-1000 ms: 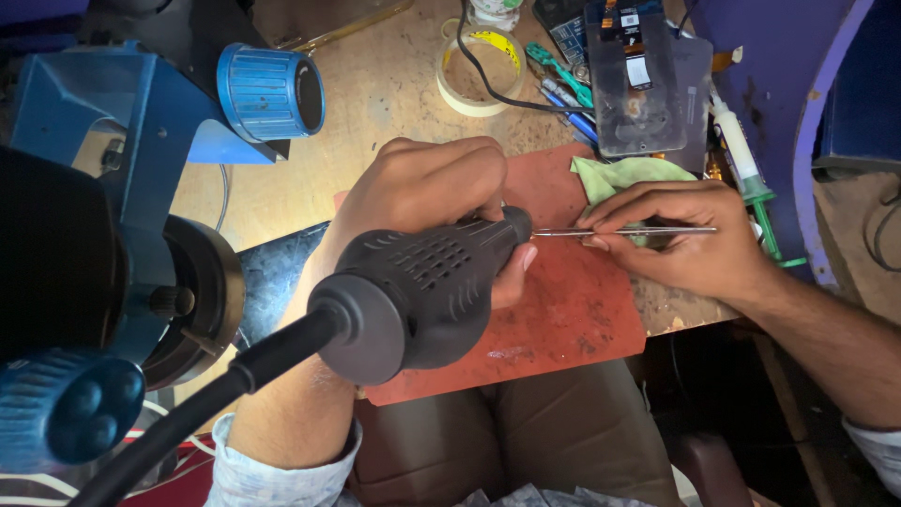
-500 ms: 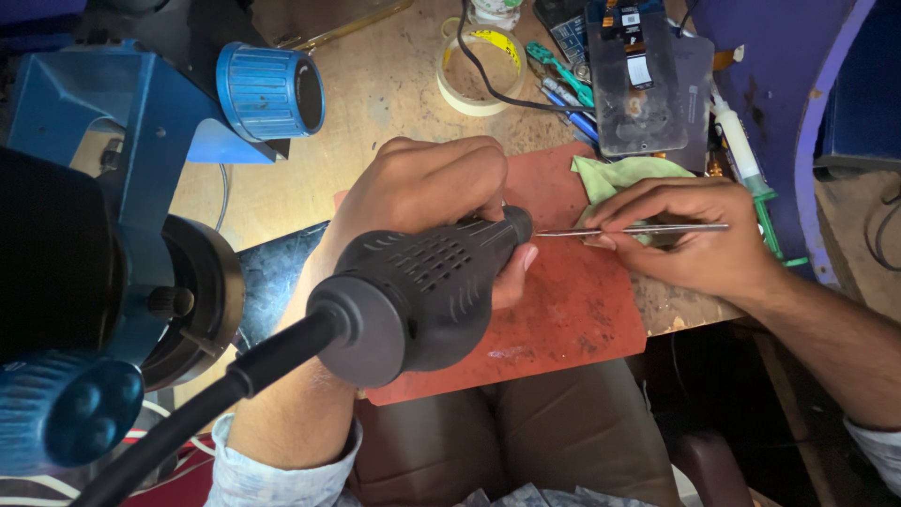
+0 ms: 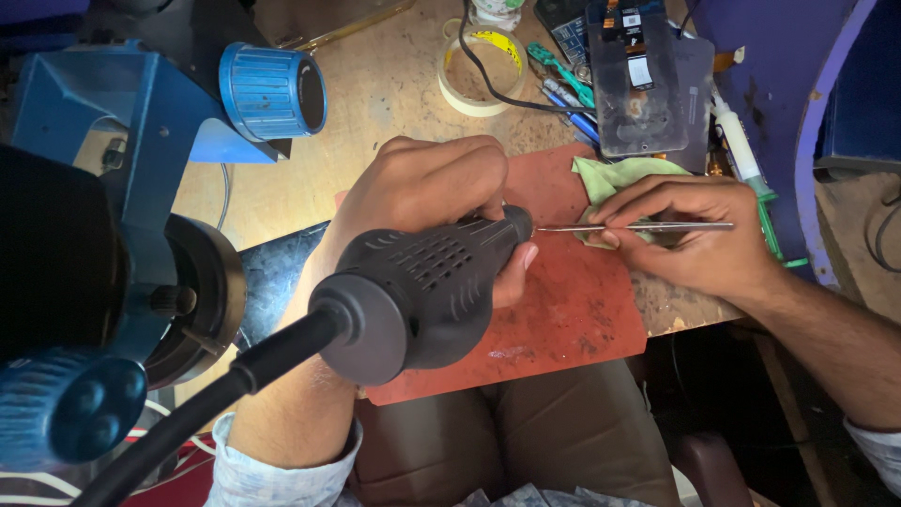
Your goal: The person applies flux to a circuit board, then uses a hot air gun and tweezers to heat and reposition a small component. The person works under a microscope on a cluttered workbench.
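The heat gun (image 3: pixel 422 291) – dark grey, vented, with a thick black hose trailing toward the lower left – lies over the red mat (image 3: pixel 582 310), its nozzle aimed right. The left hand (image 3: pixel 427 192) wraps around its front end, fingers closed on the barrel. Just off the nozzle tip sit the tweezers (image 3: pixel 638 226), thin and metallic, held level in the right hand (image 3: pixel 690 235), whose fingers pinch them (thumb below, the rest on top). Under that hand lies a green cloth (image 3: pixel 610 178) at the mat's far edge. Beyond, on the tabletop (image 3: pixel 394 94) – a tape roll (image 3: pixel 483 70), a dark phone panel (image 3: pixel 648 80) and a blue microscope (image 3: pixel 122 188) at left.
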